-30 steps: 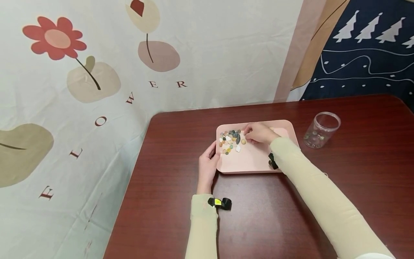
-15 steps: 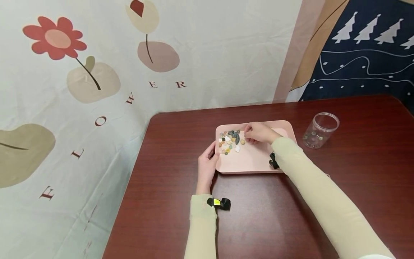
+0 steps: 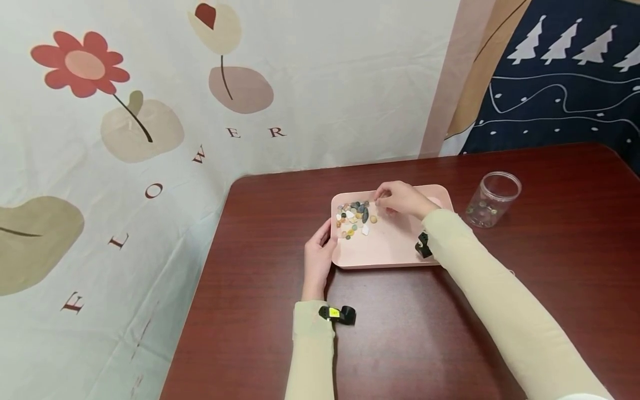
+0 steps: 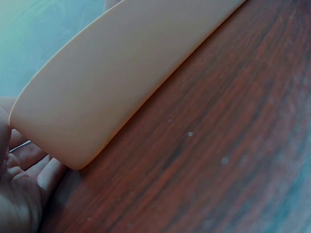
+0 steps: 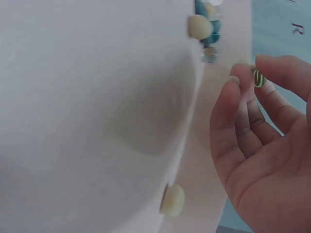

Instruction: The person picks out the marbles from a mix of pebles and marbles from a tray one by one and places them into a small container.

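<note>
Pinching a small green-striped marble (image 5: 259,77) between thumb and fingertips of the right hand (image 3: 400,199), at the far side of the pink tray (image 3: 390,247); likely a light grip, suited to so small and smooth a piece. Gripping the tray's left edge with the left hand (image 3: 318,256), probably to stop any sliding while busy on the other side. Inside, filling the far left part of the tray, a loose cluster of mixed stones (image 3: 350,214), perhaps bunched there to leave room for the fingers. Just right of the cluster, a yellowish pebble (image 3: 373,219) and a white pebble (image 3: 365,229); in the right wrist view, also a pale stone (image 5: 173,200) by the tray's wall. Under everything, a dark red counter (image 3: 260,278). Toward its far right corner, apart from the tray, a clear jar (image 3: 493,201), upright, mouth uncovered, seemingly set within easy reach of the right arm. Behind the far edge, a printed cloth (image 3: 325,83).
</note>
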Action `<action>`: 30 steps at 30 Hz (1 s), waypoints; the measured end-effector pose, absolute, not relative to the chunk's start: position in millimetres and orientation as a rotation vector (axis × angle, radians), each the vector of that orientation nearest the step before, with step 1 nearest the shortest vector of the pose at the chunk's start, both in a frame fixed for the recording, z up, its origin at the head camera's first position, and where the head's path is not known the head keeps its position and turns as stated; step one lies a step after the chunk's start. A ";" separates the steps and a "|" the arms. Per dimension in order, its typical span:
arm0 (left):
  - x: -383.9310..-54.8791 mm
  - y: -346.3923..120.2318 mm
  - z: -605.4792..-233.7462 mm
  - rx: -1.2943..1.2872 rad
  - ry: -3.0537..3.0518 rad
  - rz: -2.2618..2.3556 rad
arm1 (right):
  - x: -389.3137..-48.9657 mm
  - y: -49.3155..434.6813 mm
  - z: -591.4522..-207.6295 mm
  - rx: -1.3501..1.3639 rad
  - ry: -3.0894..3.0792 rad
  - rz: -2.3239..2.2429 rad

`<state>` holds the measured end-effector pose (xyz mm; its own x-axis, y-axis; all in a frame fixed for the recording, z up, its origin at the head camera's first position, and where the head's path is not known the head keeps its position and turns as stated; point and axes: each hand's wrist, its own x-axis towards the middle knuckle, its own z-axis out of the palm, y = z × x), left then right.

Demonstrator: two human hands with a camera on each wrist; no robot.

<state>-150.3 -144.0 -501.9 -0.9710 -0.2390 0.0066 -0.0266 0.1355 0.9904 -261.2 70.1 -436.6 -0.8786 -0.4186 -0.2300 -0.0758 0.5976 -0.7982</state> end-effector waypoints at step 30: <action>-138.7 -137.7 -469.1 0.307 -2.269 -1.978 | -226.8 88.4 -407.8 -0.501 2.325 -1.458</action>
<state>-138.7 -137.7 -469.1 -0.9728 -0.2271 -0.0461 -0.0766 0.1276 0.9889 -226.8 88.4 -407.8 -0.8765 -0.4698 -0.1051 -0.1099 0.4079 -0.9064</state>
